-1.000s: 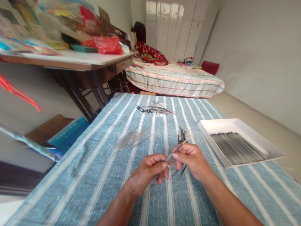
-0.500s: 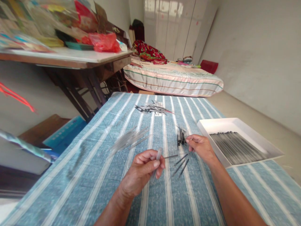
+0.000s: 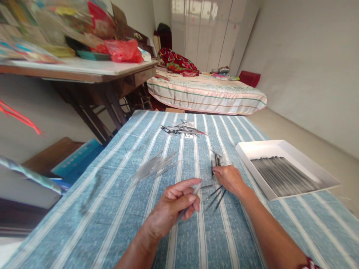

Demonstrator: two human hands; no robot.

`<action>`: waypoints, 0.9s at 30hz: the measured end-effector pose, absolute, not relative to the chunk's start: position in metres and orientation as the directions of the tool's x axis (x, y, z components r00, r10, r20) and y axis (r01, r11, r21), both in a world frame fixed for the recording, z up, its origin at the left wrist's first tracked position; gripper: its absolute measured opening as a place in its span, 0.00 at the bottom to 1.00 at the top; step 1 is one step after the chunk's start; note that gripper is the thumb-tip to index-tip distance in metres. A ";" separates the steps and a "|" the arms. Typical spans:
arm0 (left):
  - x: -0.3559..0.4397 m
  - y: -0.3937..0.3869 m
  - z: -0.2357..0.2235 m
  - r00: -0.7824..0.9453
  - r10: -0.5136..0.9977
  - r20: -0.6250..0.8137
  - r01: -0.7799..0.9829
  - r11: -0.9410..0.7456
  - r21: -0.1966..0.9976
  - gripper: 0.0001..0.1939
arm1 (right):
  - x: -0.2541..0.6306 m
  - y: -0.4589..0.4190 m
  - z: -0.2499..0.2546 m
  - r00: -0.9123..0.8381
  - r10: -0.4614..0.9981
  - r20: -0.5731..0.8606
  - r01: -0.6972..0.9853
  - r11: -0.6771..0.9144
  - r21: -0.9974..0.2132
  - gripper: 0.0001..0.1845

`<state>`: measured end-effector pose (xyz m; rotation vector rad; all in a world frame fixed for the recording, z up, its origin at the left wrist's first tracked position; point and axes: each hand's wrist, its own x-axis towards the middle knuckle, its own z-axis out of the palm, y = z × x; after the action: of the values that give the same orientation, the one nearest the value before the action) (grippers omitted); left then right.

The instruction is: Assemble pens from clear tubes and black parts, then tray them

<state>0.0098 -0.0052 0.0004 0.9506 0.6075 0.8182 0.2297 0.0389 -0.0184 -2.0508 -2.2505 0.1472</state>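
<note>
My left hand (image 3: 182,201) is closed around a translucent pen barrel (image 3: 197,188). A thin dark rod (image 3: 206,186) points out to the right from beside its fingertips. My right hand (image 3: 228,178) pinches at the near edge of a small pile of black pieces (image 3: 215,158); its fingertips hide what lies between them. Several slim black rods (image 3: 215,198) lie on the cloth just below the right hand. Further left, a loose bundle of translucent tubes (image 3: 154,166) rests flat, blurred.
A white open box (image 3: 269,192) at the right holds a row of dark sticks (image 3: 283,175). Mixed thin parts (image 3: 182,129) lie at the table's far end over a printed paper. A blue striped cloth (image 3: 126,239) covers the table. A cluttered desk (image 3: 98,71) stands left, a bed (image 3: 207,95) beyond.
My right hand has shifted slightly left and down onto the near side of the black pile. My left hand has moved a little right, and the barrel in it has tilted.
</note>
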 end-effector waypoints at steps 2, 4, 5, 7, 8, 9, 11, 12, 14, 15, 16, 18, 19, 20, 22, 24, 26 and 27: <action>0.010 -0.004 -0.001 0.564 0.819 -0.105 -0.314 0.331 0.890 0.18 | 0.230 0.040 -0.020 -0.089 0.996 -0.003 0.981 0.087 -0.171 0.14; 0.009 -0.003 -0.003 0.570 0.813 -0.116 -0.294 0.334 0.895 0.18 | 0.232 0.043 -0.024 -0.083 0.997 -0.002 0.970 0.081 -0.231 0.13; 0.009 -0.003 -0.004 0.573 0.810 -0.124 -0.283 0.337 0.898 0.18 | 0.233 0.044 -0.026 -0.078 0.997 0.008 0.960 0.077 -0.270 0.13; 0.009 -0.002 -0.006 0.572 0.808 -0.143 -0.258 0.342 0.903 0.18 | 0.235 0.045 -0.029 -0.061 0.997 0.047 0.910 0.075 -0.408 0.10; 0.009 -0.002 -0.006 0.570 0.807 -0.152 -0.246 0.345 0.906 0.19 | 0.236 0.044 -0.030 -0.051 0.997 0.063 0.850 0.077 -0.521 0.09; 0.009 -0.002 -0.007 0.568 0.807 -0.162 -0.235 0.347 0.908 0.19 | 0.236 0.043 -0.030 -0.044 0.996 0.072 0.752 0.080 -0.655 0.07; 0.010 -0.002 -0.008 0.566 0.805 -0.179 -0.213 0.353 0.911 0.19 | 0.236 0.036 -0.026 -0.043 0.997 0.065 0.452 0.078 -0.889 0.07; 0.010 -0.002 -0.009 0.567 0.802 -0.188 -0.201 0.356 0.913 0.18 | 0.234 0.032 -0.022 -0.056 0.997 0.058 0.288 0.072 -0.955 0.08; 0.011 -0.002 -0.010 0.573 0.794 -0.203 -0.176 0.361 0.916 0.18 | 0.230 0.021 -0.013 -0.092 0.994 0.060 0.040 0.064 -0.997 0.09; 0.012 -0.002 -0.010 0.576 0.790 -0.210 -0.165 0.364 0.917 0.18 | 0.227 0.016 -0.008 -0.109 0.992 0.068 -0.031 0.065 -0.997 0.08; 0.012 -0.002 -0.010 0.579 0.786 -0.217 -0.156 0.368 0.917 0.18 | 0.224 0.011 -0.003 -0.127 0.989 0.074 -0.074 0.065 -0.995 0.08; 0.013 -0.002 -0.009 0.581 0.781 -0.229 -0.140 0.373 0.917 0.17 | 0.218 0.005 0.003 -0.160 0.984 0.078 -0.107 0.061 -0.992 0.07; 0.013 -0.002 -0.009 0.581 0.780 -0.233 -0.135 0.375 0.917 0.17 | 0.215 0.003 0.005 -0.173 0.982 0.077 -0.108 0.058 -0.992 0.07; 0.013 -0.002 -0.009 0.580 0.780 -0.235 -0.130 0.374 0.918 0.17 | 0.213 0.002 0.005 -0.184 0.980 0.073 -0.105 0.055 -0.993 0.07; 0.013 -0.003 -0.009 0.582 0.778 -0.236 -0.123 0.371 0.920 0.17 | 0.211 0.001 0.005 -0.203 0.977 0.063 -0.101 0.043 -0.994 0.06; 0.012 -0.003 -0.009 0.584 0.777 -0.234 -0.119 0.367 0.923 0.17 | 0.210 0.002 0.003 -0.213 0.976 0.050 -0.096 0.030 -0.995 0.07; 0.012 -0.003 -0.009 0.583 0.778 -0.235 -0.113 0.364 0.925 0.17 | 0.210 0.002 0.002 -0.224 0.974 0.038 -0.093 0.017 -0.996 0.08; 0.012 -0.003 -0.010 0.582 0.778 -0.237 -0.109 0.363 0.925 0.17 | 0.209 0.002 0.002 -0.228 0.973 0.034 -0.092 0.013 -0.996 0.08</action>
<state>0.0120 -0.0026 -0.0096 1.0502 0.7613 0.6472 0.2095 0.0023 0.0023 -1.0061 -1.3177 1.4002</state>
